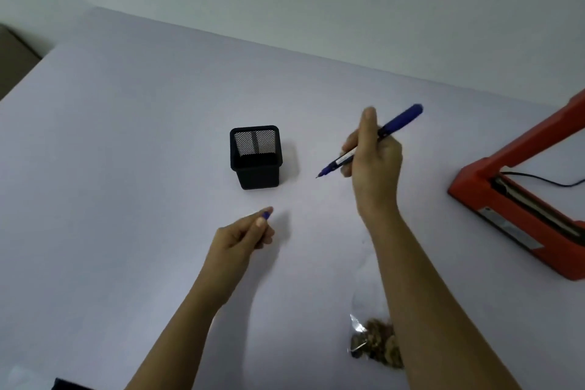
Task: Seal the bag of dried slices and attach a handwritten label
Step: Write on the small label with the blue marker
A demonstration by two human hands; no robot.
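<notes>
Risk noted first: the right hand point(372, 152) gripped an uncapped blue pen point(370, 144) in a closed fist-like pinch, tip exposed and pointing down toward the black mesh pen holder point(255, 157), held above the white table point(126, 136). Judged that a careless pass could streak ink on the table or on the bag, and that the tip would dry if left bare too long. The left hand point(245, 236), nearer the person than the pen holder, pinched the blue pen cap point(266, 215) between thumb and fingertips, other fingers curled; a small cap like that could be dropped or mislaid. No label or paper was visible anywhere (possibly out of frame), so the writing had nothing to land on; writing straight on slick plastic would likely smear. The bag of dried slices point(373, 343) lay well on the person's side of the pen holder and to its right, partly hidden under the right forearm. It looked clear and crinkly, with brownish slices bunched in one end and the rest flat and nearly invisible; whether it was sealed could not be told. The red heat sealer point(519, 209) sat far right of the pen holder, arm raised.
</notes>
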